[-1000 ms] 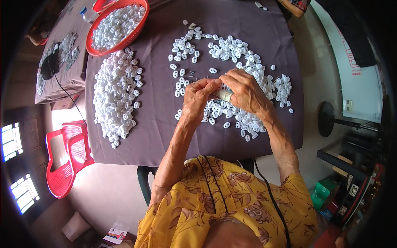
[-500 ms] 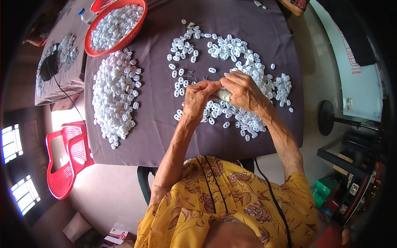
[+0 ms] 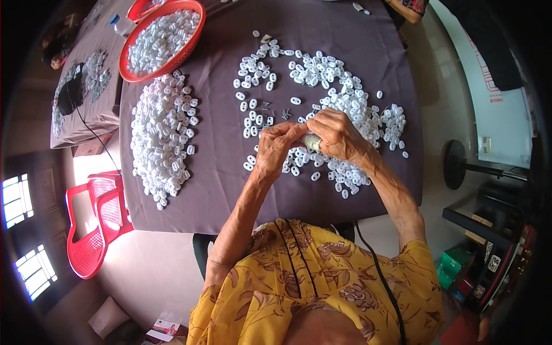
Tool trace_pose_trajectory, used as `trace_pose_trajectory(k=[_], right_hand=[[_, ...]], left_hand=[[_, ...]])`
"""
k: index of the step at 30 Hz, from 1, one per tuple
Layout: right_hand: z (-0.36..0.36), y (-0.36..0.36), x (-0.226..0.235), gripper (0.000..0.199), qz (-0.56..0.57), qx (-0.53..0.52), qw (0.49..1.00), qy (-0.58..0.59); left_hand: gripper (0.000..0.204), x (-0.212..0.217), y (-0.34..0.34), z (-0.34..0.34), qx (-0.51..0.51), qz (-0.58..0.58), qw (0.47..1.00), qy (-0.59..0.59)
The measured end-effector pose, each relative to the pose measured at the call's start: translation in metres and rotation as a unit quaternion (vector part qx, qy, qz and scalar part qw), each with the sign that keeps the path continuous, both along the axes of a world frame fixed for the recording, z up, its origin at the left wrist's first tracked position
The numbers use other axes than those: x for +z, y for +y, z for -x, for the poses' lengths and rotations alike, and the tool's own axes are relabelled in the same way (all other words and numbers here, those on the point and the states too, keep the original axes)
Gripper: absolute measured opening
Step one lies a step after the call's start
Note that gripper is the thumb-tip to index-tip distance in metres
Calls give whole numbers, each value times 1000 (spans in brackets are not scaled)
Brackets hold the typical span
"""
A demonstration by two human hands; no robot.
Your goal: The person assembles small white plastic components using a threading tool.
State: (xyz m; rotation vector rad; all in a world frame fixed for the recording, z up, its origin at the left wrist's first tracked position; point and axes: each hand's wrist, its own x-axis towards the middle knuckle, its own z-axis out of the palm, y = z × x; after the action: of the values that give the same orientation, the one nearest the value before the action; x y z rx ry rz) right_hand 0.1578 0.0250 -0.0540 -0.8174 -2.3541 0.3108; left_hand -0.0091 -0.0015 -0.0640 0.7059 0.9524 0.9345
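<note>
My left hand [image 3: 275,148] and my right hand [image 3: 338,135] meet over the table, their fingertips pinched together. What they pinch between them is too small and hidden to name. A pale, wrapped band [image 3: 312,141] shows under the right fingers; I cannot tell if it is wound on a finger or held. Small white oval pieces with two dark slots [image 3: 348,106] lie heaped beside and beneath the right hand. Just beyond the fingertips are several thin grey metal pins or screws [image 3: 286,114]. More white ovals [image 3: 253,104] stand in loose rows beyond the left hand.
A long heap of white pieces [image 3: 161,138] covers the left of the dark tablecloth [image 3: 221,190]. Behind it sits a red basket [image 3: 192,50] full of them. A pink plastic chair [image 3: 86,253] stands at left. Another person's arm [image 3: 405,10] reaches in at the far right edge.
Both hands have come slightly nearer to me, still pinched together, and more of the metal pins shows beyond them. The whole view has shifted a little.
</note>
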Motion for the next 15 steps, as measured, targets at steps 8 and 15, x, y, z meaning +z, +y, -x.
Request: trace_pose_trajectory(k=[8, 15], right_hand=[[7, 3, 8, 17, -14, -7, 1000, -13], [7, 1, 12, 15, -35, -28, 998, -50]], left_hand=[[23, -14, 2, 6, 11, 42, 996, -81], [20, -8, 2, 4, 10, 48, 996, -75]])
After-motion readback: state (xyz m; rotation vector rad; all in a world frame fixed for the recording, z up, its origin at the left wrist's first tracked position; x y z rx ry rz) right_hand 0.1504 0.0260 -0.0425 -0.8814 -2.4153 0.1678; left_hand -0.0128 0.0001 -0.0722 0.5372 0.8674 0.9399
